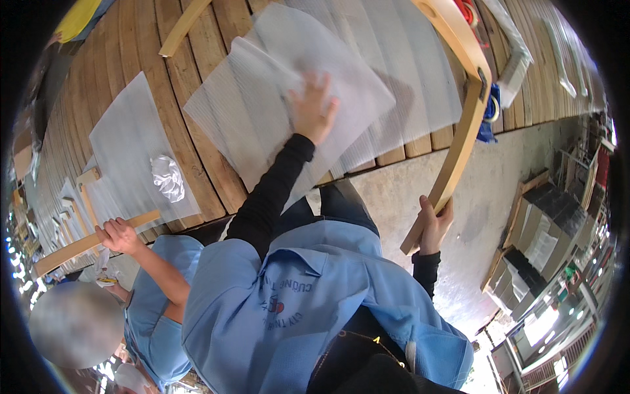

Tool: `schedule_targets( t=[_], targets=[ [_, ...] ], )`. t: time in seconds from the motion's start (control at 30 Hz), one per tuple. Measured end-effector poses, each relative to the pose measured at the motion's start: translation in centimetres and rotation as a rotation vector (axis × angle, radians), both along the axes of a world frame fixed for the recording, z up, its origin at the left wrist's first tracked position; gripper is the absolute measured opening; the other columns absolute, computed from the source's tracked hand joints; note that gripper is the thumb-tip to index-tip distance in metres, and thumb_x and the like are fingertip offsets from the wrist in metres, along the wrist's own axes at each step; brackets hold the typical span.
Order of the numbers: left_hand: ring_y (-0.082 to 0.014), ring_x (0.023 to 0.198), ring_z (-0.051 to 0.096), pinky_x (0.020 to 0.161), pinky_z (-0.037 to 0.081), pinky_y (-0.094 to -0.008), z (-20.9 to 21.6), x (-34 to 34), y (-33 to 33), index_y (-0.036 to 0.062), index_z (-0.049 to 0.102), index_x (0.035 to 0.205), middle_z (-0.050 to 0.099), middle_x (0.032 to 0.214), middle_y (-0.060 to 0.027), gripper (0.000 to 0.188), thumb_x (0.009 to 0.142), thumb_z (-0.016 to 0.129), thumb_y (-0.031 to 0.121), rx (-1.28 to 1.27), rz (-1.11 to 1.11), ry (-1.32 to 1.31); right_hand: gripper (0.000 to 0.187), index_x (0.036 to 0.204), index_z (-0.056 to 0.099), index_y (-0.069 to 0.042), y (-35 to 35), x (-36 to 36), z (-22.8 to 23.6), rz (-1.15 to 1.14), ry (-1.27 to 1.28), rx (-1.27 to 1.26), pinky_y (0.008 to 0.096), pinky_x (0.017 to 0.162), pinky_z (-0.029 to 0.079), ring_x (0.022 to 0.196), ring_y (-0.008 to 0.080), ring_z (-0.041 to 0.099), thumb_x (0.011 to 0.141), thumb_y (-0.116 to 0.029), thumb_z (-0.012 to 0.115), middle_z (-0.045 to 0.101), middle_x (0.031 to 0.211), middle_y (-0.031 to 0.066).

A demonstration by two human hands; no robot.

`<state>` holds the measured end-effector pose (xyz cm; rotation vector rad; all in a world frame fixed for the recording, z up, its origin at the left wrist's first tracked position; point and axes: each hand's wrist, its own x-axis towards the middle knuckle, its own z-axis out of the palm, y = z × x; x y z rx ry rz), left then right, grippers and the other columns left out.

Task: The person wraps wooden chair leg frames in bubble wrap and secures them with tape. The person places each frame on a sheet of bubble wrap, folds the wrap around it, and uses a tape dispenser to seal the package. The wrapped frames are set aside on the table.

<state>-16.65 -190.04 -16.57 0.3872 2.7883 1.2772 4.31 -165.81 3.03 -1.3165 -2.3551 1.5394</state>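
My left hand [314, 108] presses with spread fingers on a translucent white foam sheet [256, 98], which lies askew over other sheets [426, 98] on the slatted wooden table. My right hand [434, 226] is wrapped round the near end of a pale wooden frame piece [459, 144]. This piece bends at a joint with a dark fitting and runs away past the top of the view. Its near part hangs out over the table's front edge, and the far part passes above the table at the right.
At left, a co-worker's hand [118, 236] grips a wooden bar [79, 253]. A crumpled white wad [168, 178] sits on another foam sheet [131, 144]. A blue tape dispenser [487, 118] is beside the frame's joint. Cardboard boxes [541, 236] stand at right.
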Motion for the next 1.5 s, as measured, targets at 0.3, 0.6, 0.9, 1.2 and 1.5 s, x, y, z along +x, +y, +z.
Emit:
schedule_targets(
  t=[0.3, 0.6, 0.9, 1.2, 1.5],
  targets=[
    [-0.0532, 0.151, -0.001, 0.094, 0.007, -0.0918, 0.1, 9.6, -8.5, 0.0453, 0.030, 0.157, 0.005, 0.168, -0.0217, 0.101, 0.071, 0.069, 0.080, -0.706, -0.196, -0.171, 0.073, 0.156, 0.036, -0.020, -1.0, 3.8, 5.7, 0.070, 0.105, -0.303, 0.0210, 0.056, 0.043, 0.065, 0.0065, 0.052, 0.089, -0.004, 0.064, 0.058, 0.088, 0.0016],
    [-0.0574, 0.150, -0.004, 0.094, 0.003, -0.0917, 0.8, 14.4, -5.4, 0.0465, 0.022, 0.159, 0.005, 0.167, -0.0247, 0.106, 0.071, 0.073, 0.077, -0.308, 0.059, -0.057, 0.074, 0.158, 0.035, -0.017, -2.5, 4.6, 18.8, 0.339, -0.016, -0.456, 0.0203, 0.041, 0.041, 0.052, 0.0062, 0.048, 0.088, -0.029, 0.057, 0.055, 0.083, 0.0058],
    [-0.0327, 0.127, 0.053, 0.105, 0.007, -0.0854, 17.4, 11.7, -0.2, 0.0440, 0.034, 0.154, 0.048, 0.143, -0.0127, 0.097, 0.072, 0.085, 0.042, -0.082, -0.575, 0.911, 0.061, 0.148, 0.049, -0.013, -1.8, 1.5, 24.7, 0.932, -0.341, -0.468, 0.0213, 0.044, 0.046, 0.051, 0.0083, 0.053, 0.087, -0.022, 0.052, 0.056, 0.080, 0.0035],
    [-0.0365, 0.087, 0.067, 0.076, 0.056, -0.0454, 24.1, 10.5, 8.8, 0.0228, 0.036, 0.153, 0.064, 0.101, -0.0107, 0.095, 0.070, 0.083, 0.020, 0.320, -0.470, 0.112, 0.127, 0.163, 0.007, -0.011, 10.8, -2.7, 9.8, 0.235, 0.985, -0.813, 0.0531, 0.100, 0.052, 0.124, 0.0379, 0.060, 0.074, -0.094, 0.046, 0.053, 0.141, 0.0254],
    [-0.0443, 0.141, 0.036, 0.113, 0.027, -0.0640, 18.0, 12.5, 12.8, 0.0144, 0.033, 0.155, 0.038, 0.152, -0.0257, 0.091, 0.078, 0.080, 0.025, -0.079, -0.161, 0.271, 0.041, 0.108, 0.049, 0.000, 5.4, -18.3, -8.2, -0.304, 0.776, -0.524, 0.0399, 0.052, 0.058, 0.059, 0.0251, 0.065, 0.100, -0.038, 0.064, 0.062, 0.078, 0.0146]
  ],
)
